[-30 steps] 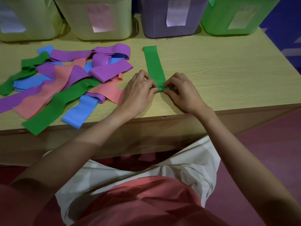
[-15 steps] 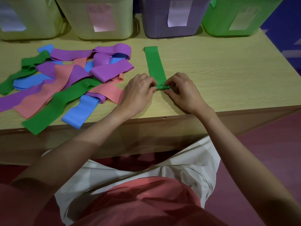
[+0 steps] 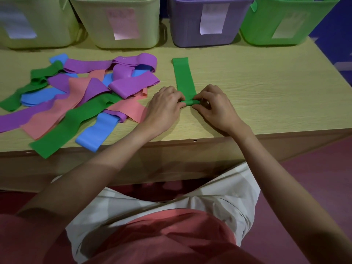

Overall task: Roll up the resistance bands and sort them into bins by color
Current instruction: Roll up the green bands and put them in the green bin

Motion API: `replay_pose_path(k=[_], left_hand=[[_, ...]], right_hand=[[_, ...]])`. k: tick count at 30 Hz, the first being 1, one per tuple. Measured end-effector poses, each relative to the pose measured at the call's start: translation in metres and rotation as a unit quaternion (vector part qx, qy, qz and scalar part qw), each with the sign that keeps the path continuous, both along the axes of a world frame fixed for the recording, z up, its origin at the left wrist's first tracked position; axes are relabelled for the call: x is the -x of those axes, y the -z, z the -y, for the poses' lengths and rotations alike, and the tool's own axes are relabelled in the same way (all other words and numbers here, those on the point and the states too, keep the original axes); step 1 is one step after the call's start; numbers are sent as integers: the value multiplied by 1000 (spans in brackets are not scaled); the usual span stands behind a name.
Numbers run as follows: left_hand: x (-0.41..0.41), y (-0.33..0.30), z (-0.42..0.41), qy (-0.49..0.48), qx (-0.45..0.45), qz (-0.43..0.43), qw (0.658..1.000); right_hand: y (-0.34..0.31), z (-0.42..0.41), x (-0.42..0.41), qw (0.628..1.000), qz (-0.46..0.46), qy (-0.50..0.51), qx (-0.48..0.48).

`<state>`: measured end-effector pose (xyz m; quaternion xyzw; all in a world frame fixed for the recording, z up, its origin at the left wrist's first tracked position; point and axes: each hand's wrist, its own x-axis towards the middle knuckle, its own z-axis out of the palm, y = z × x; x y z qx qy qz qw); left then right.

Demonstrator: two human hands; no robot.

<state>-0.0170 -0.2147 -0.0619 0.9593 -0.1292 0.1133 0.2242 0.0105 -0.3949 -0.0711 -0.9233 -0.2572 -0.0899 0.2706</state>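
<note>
two hands are working the near end of one green resistance band (image 3: pixel 184 77) that is lying straight on the wooden table (image 3: pixel 266 88), running away from the person toward the bins. the left hand (image 3: pixel 163 107) is curling its fingers onto the left end of the small roll (image 3: pixel 190 102), and the right hand (image 3: pixel 215 105) is pinching the right end, so both are gripping the band. compared with a second ago, the roll is sitting slightly farther up the band and looking a little fuller, while the flat stretch ahead of it is getting a touch shorter; the far end is staying where it was. that suggests the rolling is progressing slowly, with most of the band's length not yet wound. the green bin (image 3: pixel 276 25) is standing at the back right, well apart from the hands, beside the purple bin (image 3: pixel 205 25); two pale yellow-green bins (image 3: pixel 122 23) are standing further left. whether anything is lying inside the bins is hard to tell from here. a loose pile of bands (image 3: pixel 80 96) in purple, pink, blue and green is spreading over the left of the table, all still flat, so by my judgement the sorting is at an early stage and this band is likely heading to the green bin once wound.
</note>
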Motion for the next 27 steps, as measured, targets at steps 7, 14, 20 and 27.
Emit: replay_pose_path(k=[7, 14, 20, 27], left_hand=[[8, 1, -7, 16, 12, -7, 1000], [14, 3, -13, 15, 10, -6, 1000], [21, 5, -15, 10, 38, -7, 999], [24, -4, -18, 19, 76, 34, 996]], right_hand=[[2, -1, 7, 1000, 5, -15, -7], [6, -2, 17, 1000, 4, -15, -23], [3, -4, 24, 999, -2, -23, -45], [-4, -8, 25, 992, -14, -11, -122]])
